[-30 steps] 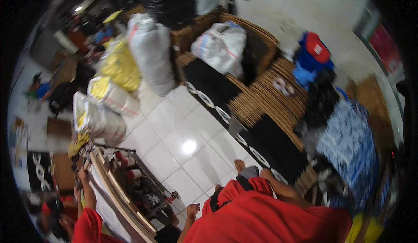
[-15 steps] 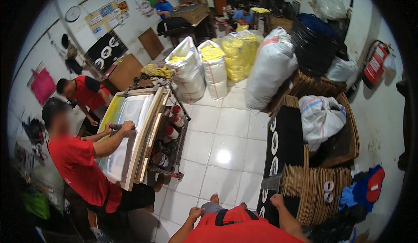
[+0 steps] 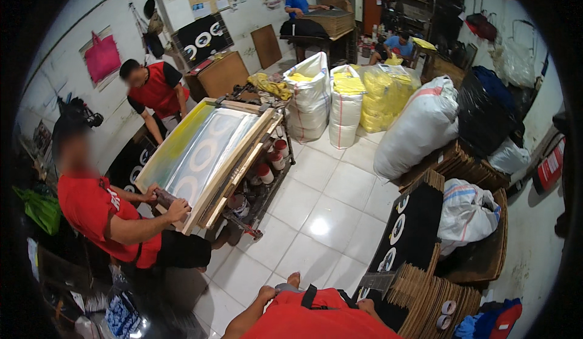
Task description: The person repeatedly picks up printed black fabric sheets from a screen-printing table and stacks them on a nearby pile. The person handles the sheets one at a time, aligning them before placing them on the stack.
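Observation:
My left hand (image 3: 266,293) is curled closed beside my knee, with no object showing in it. My right hand (image 3: 367,306) is low at my right side, close to a black panel printed with white rings (image 3: 395,232); its fingers are too small and partly hidden to read. That panel lies against a row of brown boards (image 3: 419,293) standing on edge. To the left, a co-worker in a red shirt (image 3: 103,211) grips a squeegee (image 3: 164,198) with both hands at the near end of a wooden-framed printing screen (image 3: 200,150).
Paint pots (image 3: 265,173) sit on a rack under the screen. A second person in red (image 3: 159,87) bends behind it. White sacks (image 3: 308,105) and a yellow bundle (image 3: 379,99) stand at the back. White floor tiles (image 3: 316,187) run between screen and boards. Tape rolls (image 3: 446,315) lie on the boards.
My view has turned left, so the room appears shifted right. My right hand has drawn in toward my body. The co-worker's squeegee has come down to the screen's near end.

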Tool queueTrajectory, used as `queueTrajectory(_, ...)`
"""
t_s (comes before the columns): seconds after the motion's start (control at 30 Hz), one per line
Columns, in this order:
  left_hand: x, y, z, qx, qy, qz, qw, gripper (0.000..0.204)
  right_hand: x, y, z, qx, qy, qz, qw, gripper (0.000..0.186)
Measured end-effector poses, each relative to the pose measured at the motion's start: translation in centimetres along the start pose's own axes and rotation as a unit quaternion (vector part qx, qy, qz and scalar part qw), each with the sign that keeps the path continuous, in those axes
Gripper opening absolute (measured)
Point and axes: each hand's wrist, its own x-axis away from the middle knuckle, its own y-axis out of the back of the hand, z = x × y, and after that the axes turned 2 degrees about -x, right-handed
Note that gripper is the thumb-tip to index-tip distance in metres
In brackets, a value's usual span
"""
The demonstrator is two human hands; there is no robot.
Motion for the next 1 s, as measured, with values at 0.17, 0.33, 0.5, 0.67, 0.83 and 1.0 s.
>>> queueTrajectory(0.17, -0.1, 1.2, -3.2, 0.081, -0.014, 0.006, 0.997, 0.025, 0.2, 1.5, -0.3, -0.043, -0.027, -0.034, 0.998, 0.017)
queueTrajectory(0.33, 0.5, 1.9, -4.2, 0.096, -0.012, -0.011, 0.995, 0.027, -0.8, 1.9, -1.0, -0.174, -0.104, -0.058, 0.977, 0.014)
queueTrajectory(0.5, 1.0, 1.3, -3.0, 0.046, 0.015, 0.014, 0.999, 0.030, -1.7, 1.6, -1.2, -0.005, 0.102, -0.015, 0.995, 0.016)
queueTrajectory(0.67, 2.1, 0.3, -1.0, 0.007, 0.038, -0.027, 0.999, 0.037, -1.3, 0.6, 0.1, -0.034, -0.002, -0.019, 0.999, 0.020)
queueTrajectory(0.83, 2.6, 0.8, 0.6, 0.004, 0.038, -0.023, 0.999, 0.040, -0.2, 0.6, 2.4, -0.032, -0.036, -0.018, 0.999, 0.012)
queueTrajectory(1.0, 3.1, 2.4, 1.2, 0.070, 0.067, -0.022, 0.995, 0.039, -0.7, 1.4, 2.8, -0.043, 0.133, 0.036, 0.990, 0.011)
